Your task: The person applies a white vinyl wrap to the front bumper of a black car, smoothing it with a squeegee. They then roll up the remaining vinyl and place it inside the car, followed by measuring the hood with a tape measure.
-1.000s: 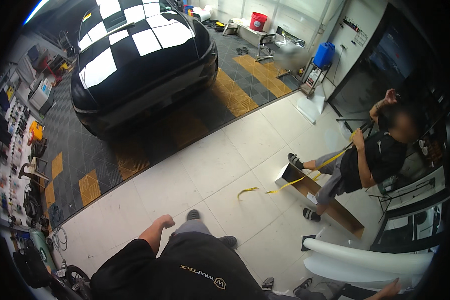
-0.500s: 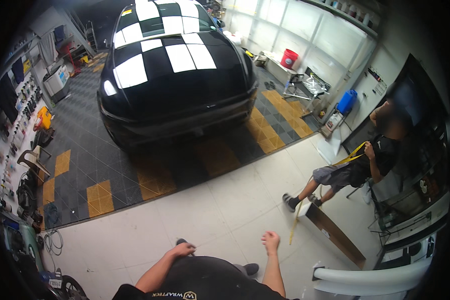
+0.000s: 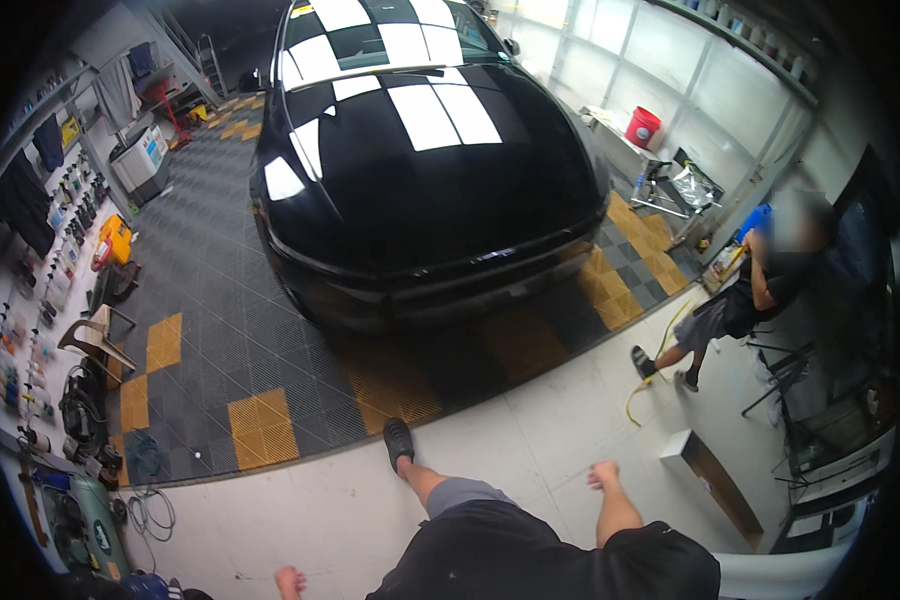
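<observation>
My left hand [image 3: 290, 580] hangs low at the bottom edge, away from any object; its fingers are too small and smeared to read. My right hand [image 3: 603, 474] is raised at my right side over the pale floor, its fingers loosely curled in with nothing in them. The nearest thing to it is a long brown cardboard box [image 3: 722, 492] lying to its right, apart from the hand. In front of me stands a glossy black car [image 3: 430, 200], with bright ceiling light panels reflected in its surface. My foot in a dark shoe [image 3: 398, 442] is stepping toward it.
At the right a co-worker [image 3: 770, 285] stands with a yellow strap or tape [image 3: 670, 335] trailing to the floor. A red bucket [image 3: 643, 127] sits on a bench. A plastic chair [image 3: 98, 338], a hose [image 3: 150, 515] and a green compressor tank [image 3: 95, 530] are at the left.
My left hand has dropped from in front of my body to the lower edge. My right hand stays raised. My leg has swung forward and the view has shifted, nearer the car.
</observation>
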A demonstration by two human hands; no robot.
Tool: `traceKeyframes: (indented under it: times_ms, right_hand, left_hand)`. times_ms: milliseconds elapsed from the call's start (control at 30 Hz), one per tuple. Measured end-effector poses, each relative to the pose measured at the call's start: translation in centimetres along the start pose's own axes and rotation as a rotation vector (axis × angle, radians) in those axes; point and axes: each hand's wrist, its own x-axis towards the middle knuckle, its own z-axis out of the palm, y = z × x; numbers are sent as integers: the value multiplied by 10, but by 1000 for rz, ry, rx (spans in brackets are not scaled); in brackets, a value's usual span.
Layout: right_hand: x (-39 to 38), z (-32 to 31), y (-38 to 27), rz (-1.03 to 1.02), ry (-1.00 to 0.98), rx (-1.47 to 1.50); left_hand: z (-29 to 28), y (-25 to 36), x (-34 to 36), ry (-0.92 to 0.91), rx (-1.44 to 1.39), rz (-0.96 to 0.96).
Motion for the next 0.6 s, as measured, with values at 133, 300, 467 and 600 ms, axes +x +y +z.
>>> traceKeyframes:
  times_ms: [133,300,467,600]
  right_hand:
    - [38,68,-158,-77,186,251]
    - [-31,242,-393,-519,-186,270]
    - [-160,385,-551,-907,-379,167]
    - [-203,424,-639,-917,-378,331]
  left_hand:
    - [42,44,3,-323,1087,932]
    - [82,163,17,-214,299,480]
    - [50,282,50,-256,248,612]
    - [31,391,100,-401,387,641]
